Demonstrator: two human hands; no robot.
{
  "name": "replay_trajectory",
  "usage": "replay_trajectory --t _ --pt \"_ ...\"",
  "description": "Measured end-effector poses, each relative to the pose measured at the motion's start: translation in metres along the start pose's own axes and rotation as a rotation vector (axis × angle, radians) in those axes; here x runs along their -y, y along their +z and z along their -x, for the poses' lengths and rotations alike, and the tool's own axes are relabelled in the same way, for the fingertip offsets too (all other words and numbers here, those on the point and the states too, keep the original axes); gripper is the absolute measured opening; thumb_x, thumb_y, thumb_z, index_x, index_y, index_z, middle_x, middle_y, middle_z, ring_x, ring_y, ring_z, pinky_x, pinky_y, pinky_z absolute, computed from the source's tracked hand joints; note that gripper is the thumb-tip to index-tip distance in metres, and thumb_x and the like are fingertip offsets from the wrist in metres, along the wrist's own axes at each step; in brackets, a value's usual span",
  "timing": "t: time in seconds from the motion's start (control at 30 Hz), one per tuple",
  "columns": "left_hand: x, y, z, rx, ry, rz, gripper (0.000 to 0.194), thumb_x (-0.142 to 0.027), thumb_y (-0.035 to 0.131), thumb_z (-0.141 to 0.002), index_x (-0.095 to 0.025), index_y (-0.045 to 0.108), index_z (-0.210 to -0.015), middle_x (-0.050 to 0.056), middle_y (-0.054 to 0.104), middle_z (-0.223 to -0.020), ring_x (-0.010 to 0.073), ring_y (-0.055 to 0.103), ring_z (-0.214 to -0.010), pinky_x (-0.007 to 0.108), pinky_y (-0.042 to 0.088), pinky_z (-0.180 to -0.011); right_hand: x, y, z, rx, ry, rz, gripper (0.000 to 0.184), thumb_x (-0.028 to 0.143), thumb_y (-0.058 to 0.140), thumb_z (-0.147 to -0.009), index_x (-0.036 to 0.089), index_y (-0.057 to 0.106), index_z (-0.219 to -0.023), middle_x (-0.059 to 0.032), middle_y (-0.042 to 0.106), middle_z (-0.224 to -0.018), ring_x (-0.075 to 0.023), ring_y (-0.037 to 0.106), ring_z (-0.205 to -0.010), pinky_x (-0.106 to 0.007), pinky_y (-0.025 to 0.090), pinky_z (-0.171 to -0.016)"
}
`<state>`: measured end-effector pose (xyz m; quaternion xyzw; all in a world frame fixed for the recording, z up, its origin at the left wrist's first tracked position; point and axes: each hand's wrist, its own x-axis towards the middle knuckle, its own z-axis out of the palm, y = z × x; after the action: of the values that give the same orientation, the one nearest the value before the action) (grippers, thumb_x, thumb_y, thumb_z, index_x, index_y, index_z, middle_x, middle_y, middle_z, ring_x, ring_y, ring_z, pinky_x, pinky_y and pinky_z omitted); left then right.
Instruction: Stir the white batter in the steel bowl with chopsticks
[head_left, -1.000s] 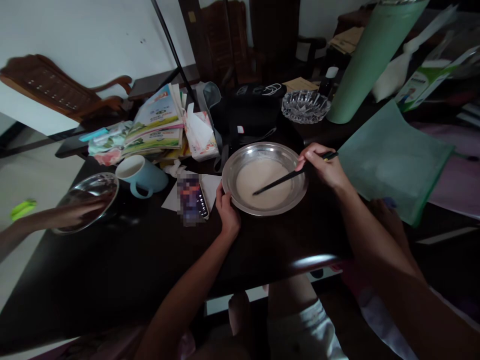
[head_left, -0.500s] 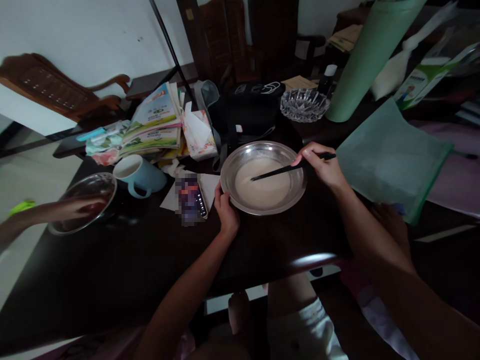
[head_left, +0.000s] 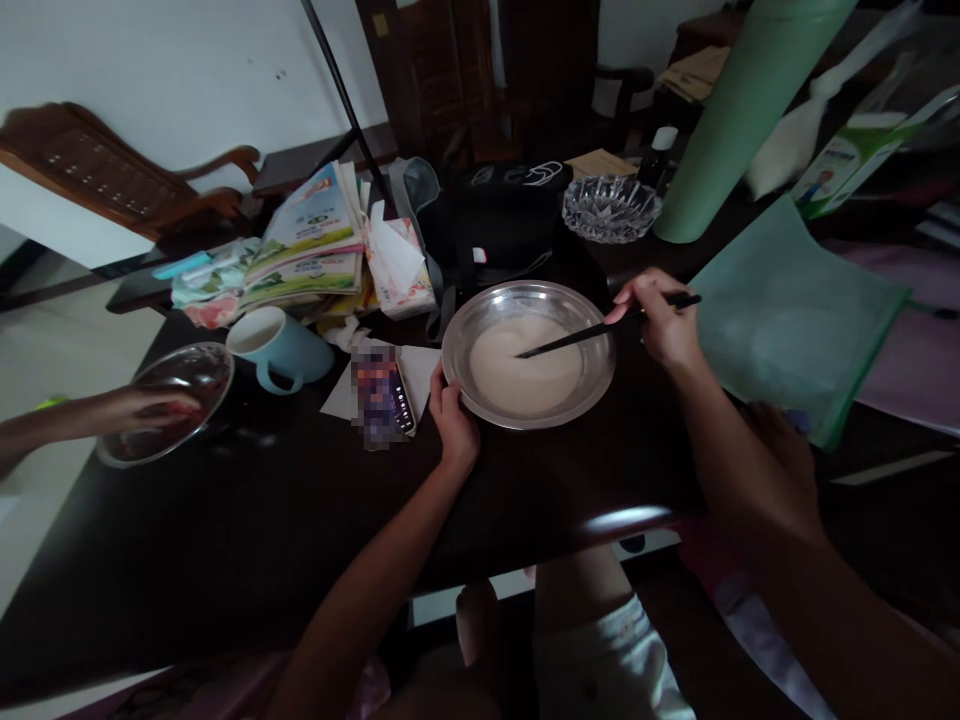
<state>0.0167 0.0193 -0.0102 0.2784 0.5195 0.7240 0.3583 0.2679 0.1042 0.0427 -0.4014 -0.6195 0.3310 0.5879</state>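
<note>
A wide metal bowl (head_left: 480,392) stands on the dark table, holding a pale, creamy liquid (head_left: 525,385). My left hand (head_left: 454,424) grips the bowl's near left rim, the thumb side against its edge. Over the bowl's right side, my right hand (head_left: 660,315) is closed around black chopsticks (head_left: 574,340), which slant down to the left. Their tips dip into the liquid near its middle; I cannot tell exactly how many sticks there are. Just left of the bowl, a phone (head_left: 394,393) lies on white paper (head_left: 341,395).
Another person's hand (head_left: 154,408) reaches into a second metal bowl (head_left: 225,385) at the left. Nearby stand a blue mug (head_left: 281,350), stacked booklets (head_left: 307,225) and a tissue pack (head_left: 401,270). Behind are a glass ashtray (head_left: 611,210) and a tall green bottle (head_left: 739,130); a mesh-like pouch (head_left: 802,310) lies right.
My right hand has moved right, drawing the chopstick tips slightly right through the liquid. My left hand stays on the rim. At left, the other person's hand has shifted slightly inside its bowl.
</note>
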Motion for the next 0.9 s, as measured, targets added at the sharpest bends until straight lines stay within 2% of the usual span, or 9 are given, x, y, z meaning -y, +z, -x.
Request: replay_trajectory --t 0.07,0.13,0.27,0.33,0.47,0.63,0.73,0.83,0.9 --pt "0.0011 -0.0003 -0.0002 0.000 -0.007 0.006 0.035 -0.033 0.059 -0.071 -0.020 0.070 -0.103 0.004 0.070 -0.105 0.0195 0.061 -0.102 0.029 0.045 -0.092 -0.0023 -0.0009 -0.0001 -0.032 0.037 -0.059 0.043 0.061 0.056 -0.089 0.024 0.067 -0.069 0.0019 0.063 -0.052 -0.0133 0.060 -0.050 -0.033 0.053 -0.062" --pt "0.0018 -0.0004 -0.0005 -0.003 -0.009 0.019 0.037 -0.034 0.059 -0.071 -0.020 0.069 -0.104 0.004 0.070 -0.104 0.0191 0.061 -0.099 0.029 0.045 -0.090 -0.0016 0.0004 0.0012 0.054 0.070 -0.083 0.043 0.061 0.058 -0.088 0.025 0.068 -0.068 0.0018 0.063 -0.052 -0.0135 0.059 -0.048 -0.033 0.052 -0.058" --pt "0.0004 -0.0003 -0.0006 0.016 0.010 0.000 0.036 -0.035 0.059 -0.071 -0.021 0.069 -0.103 0.004 0.069 -0.103 0.0193 0.060 -0.098 0.029 0.045 -0.089 0.0027 0.0036 0.0025 0.218 0.027 0.004 0.036 0.058 0.063 -0.086 0.026 0.071 -0.070 -0.0001 0.071 -0.065 -0.0175 0.068 -0.069 -0.036 0.054 -0.073" --pt "-0.0010 -0.0001 -0.0004 0.015 0.014 -0.016 0.035 -0.035 0.059 -0.071 -0.020 0.069 -0.101 0.004 0.069 -0.103 0.0201 0.059 -0.100 0.030 0.044 -0.091 0.0012 0.0020 0.0010 0.136 -0.001 0.016 0.036 0.058 0.062 -0.087 0.027 0.072 -0.071 0.0002 0.071 -0.065 -0.0174 0.068 -0.070 -0.036 0.054 -0.076" --pt "-0.0024 0.0005 0.0002 0.004 0.007 -0.008 0.035 -0.034 0.060 -0.071 -0.018 0.069 -0.101 0.005 0.069 -0.104 0.0205 0.059 -0.102 0.030 0.044 -0.091 -0.0041 -0.0021 -0.0006 0.004 0.050 -0.070 0.040 0.060 0.056 -0.090 0.027 0.069 -0.071 0.0022 0.065 -0.053 -0.0143 0.060 -0.051 -0.034 0.051 -0.063" --pt "-0.0005 0.0001 0.0000 -0.005 -0.008 0.052 0.034 -0.032 0.061 -0.069 -0.020 0.070 -0.099 0.003 0.070 -0.101 0.0180 0.061 -0.097 0.027 0.045 -0.089 0.0017 0.0029 0.0032 0.233 0.033 -0.004 0.034 0.058 0.062 -0.087 0.027 0.072 -0.075 0.0004 0.072 -0.065 -0.0184 0.070 -0.068 -0.036 0.055 -0.072" --pt "0.0011 -0.0005 -0.0004 0.004 0.005 0.034 0.033 -0.032 0.060 -0.070 -0.020 0.070 -0.100 0.003 0.070 -0.102 0.0182 0.061 -0.098 0.028 0.046 -0.089 0.0012 0.0028 0.0022 0.123 0.002 0.045 0.034 0.057 0.061 -0.088 0.027 0.072 -0.075 -0.0001 0.072 -0.067 -0.0190 0.070 -0.073 -0.037 0.055 -0.075" --pt "0.0019 -0.0009 -0.0008 0.007 0.004 0.001 0.036 -0.034 0.059 -0.071 -0.021 0.070 -0.103 0.003 0.070 -0.103 0.0189 0.061 -0.098 0.029 0.046 -0.088 -0.0033 -0.0002 0.0006 -0.022 0.043 -0.012 0.041 0.059 0.055 -0.091 0.026 0.069 -0.072 0.0008 0.066 -0.056 -0.0152 0.063 -0.054 -0.033 0.051 -0.060" --pt "0.0017 -0.0009 -0.0010 0.005 0.006 -0.006 0.036 -0.034 0.059 -0.072 -0.021 0.070 -0.103 0.003 0.070 -0.104 0.0191 0.060 -0.099 0.029 0.046 -0.089 -0.0037 -0.0005 0.0013 0.014 0.077 -0.051 0.043 0.060 0.054 -0.091 0.025 0.068 -0.070 0.0011 0.063 -0.052 -0.0136 0.058 -0.047 -0.031 0.047 -0.052"
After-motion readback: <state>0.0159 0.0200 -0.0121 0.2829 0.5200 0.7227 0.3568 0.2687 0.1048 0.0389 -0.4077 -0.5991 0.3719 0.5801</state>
